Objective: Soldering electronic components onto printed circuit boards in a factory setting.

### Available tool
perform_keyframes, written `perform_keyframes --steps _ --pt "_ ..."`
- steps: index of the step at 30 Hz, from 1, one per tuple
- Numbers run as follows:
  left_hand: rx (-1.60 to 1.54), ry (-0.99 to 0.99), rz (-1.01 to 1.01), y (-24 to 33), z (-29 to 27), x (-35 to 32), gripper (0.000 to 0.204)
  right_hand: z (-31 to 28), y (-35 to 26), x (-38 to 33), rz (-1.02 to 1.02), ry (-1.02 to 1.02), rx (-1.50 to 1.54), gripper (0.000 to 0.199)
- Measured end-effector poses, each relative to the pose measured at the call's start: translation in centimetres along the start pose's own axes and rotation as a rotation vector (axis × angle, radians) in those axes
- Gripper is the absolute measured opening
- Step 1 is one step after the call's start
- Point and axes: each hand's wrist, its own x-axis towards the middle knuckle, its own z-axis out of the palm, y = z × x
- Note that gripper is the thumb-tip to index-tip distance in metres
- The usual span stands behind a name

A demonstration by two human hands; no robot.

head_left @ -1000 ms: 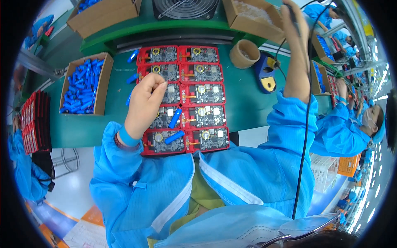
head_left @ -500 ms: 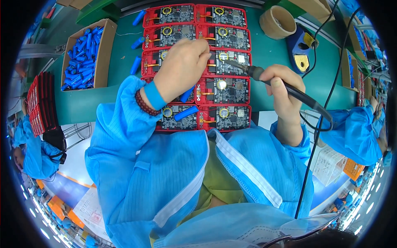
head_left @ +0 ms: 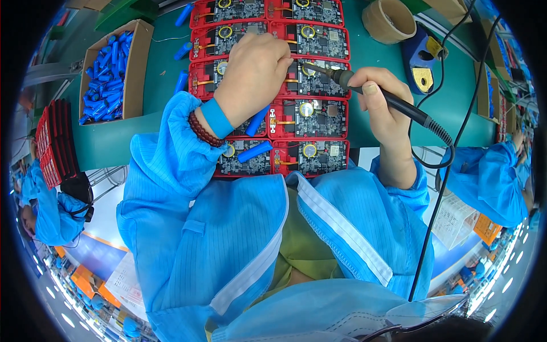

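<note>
A red tray [head_left: 348, 123] of several dark circuit boards lies on the green table in front of me. My left hand [head_left: 255, 77] rests curled on the left column of boards, fingers pressing down near the middle row; what is under it is hidden. My right hand [head_left: 380, 107] grips a black soldering iron [head_left: 399, 104], its tip pointing left at a board just beside my left fingers. Blue cylindrical cells [head_left: 254, 151] lie on the lower boards near my left wrist.
A cardboard box [head_left: 137, 80] of blue cells stands at the left. A tape roll [head_left: 388, 19] and a blue iron stand [head_left: 420, 56] sit at the upper right. A stack of red trays [head_left: 54, 142] lies at far left. Other people in blue coats work at both sides.
My right hand came down from the far upper right with the soldering iron and brought its tip to the boards. My left hand stayed on the tray, shifting slightly up the column.
</note>
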Motion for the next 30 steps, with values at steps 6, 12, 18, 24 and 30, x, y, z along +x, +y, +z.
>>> perform_keyframes --steps 6,12,18,24,30 --pt "0.026 0.027 0.007 -0.10 0.32 -0.09 0.006 0.01 0.10 -0.03 -0.015 -0.005 -0.013 0.015" --pt "0.045 0.047 0.014 -0.13 0.43 -0.19 0.005 -0.06 0.08 -0.32 -0.052 0.011 -0.027 0.015" --pt "0.056 0.035 0.021 -0.13 0.44 -0.23 0.006 -0.26 0.05 -0.39 -0.062 0.042 -0.020 0.016" --pt "0.076 0.030 0.021 -0.11 0.49 -0.15 0.006 -0.03 0.25 -0.25 -0.049 0.021 0.007 0.015" --pt "0.084 0.040 0.015 -0.18 0.72 -0.24 0.006 0.24 0.39 -0.25 -0.036 0.002 -0.016 0.014"
